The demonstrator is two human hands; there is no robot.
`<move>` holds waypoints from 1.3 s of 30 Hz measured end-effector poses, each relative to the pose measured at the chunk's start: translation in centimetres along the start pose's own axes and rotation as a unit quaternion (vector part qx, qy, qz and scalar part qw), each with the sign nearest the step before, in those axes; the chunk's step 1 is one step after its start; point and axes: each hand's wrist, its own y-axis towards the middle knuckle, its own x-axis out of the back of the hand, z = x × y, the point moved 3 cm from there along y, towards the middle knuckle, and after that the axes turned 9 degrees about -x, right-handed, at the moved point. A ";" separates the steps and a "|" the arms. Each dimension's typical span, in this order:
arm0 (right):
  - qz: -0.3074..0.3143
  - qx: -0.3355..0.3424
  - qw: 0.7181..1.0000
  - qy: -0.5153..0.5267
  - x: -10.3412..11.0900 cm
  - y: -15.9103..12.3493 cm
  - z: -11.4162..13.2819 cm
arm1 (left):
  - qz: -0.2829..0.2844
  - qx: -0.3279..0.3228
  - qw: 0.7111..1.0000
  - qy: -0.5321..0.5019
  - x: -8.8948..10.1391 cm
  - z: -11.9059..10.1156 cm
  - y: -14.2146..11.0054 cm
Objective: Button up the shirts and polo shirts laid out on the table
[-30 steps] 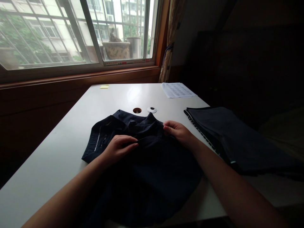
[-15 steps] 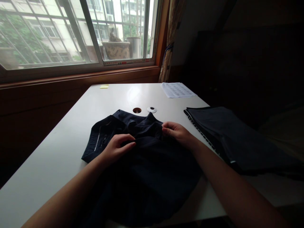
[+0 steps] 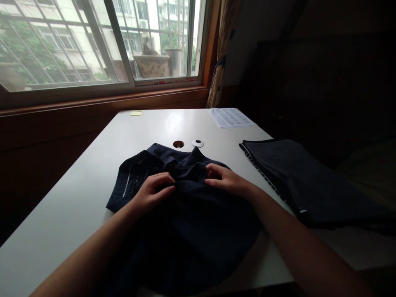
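A dark navy garment (image 3: pixel 185 222), probably trousers, lies bunched on the white table with its waistband-like edge (image 3: pixel 128 181) turned to the left, showing a thin white line. My left hand (image 3: pixel 154 192) grips a fold near its middle, thumb and fingers closing on the cloth. Across from it, my right hand (image 3: pixel 227 179) holds the same gathered cloth between thumb and fingers. Where the fingertips meet the fabric is partly lost in dark folds. The lower part of the garment hangs toward the table's front edge in shadow.
A folded stack of dark clothes (image 3: pixel 297 173) with a white-dashed edge lies on the right. Papers (image 3: pixel 232 117) and a yellow sticky note (image 3: pixel 135 112) lie at the far edge. A cable hole (image 3: pixel 178 144) and its white cap (image 3: pixel 198 143) sit beyond the garment. A window (image 3: pixel 93 45) stands behind.
My right hand has shifted slightly left and down along the gathered cloth, and its thumb and forefinger are a little further apart. My left hand has barely moved.
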 end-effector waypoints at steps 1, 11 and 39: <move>0.002 0.015 1.000 -0.024 -0.1 0.0 0.1 | 0.002 0.000 1.000 -0.001 0.0 -0.1 0.0; -0.077 0.067 0.993 -0.055 0.3 0.1 0.9 | 0.023 -0.023 0.999 0.031 -0.1 0.0 -0.1; -0.126 0.134 0.981 -0.066 -3.2 -1.2 3.0 | -0.020 0.040 0.990 0.136 -4.7 -1.2 0.0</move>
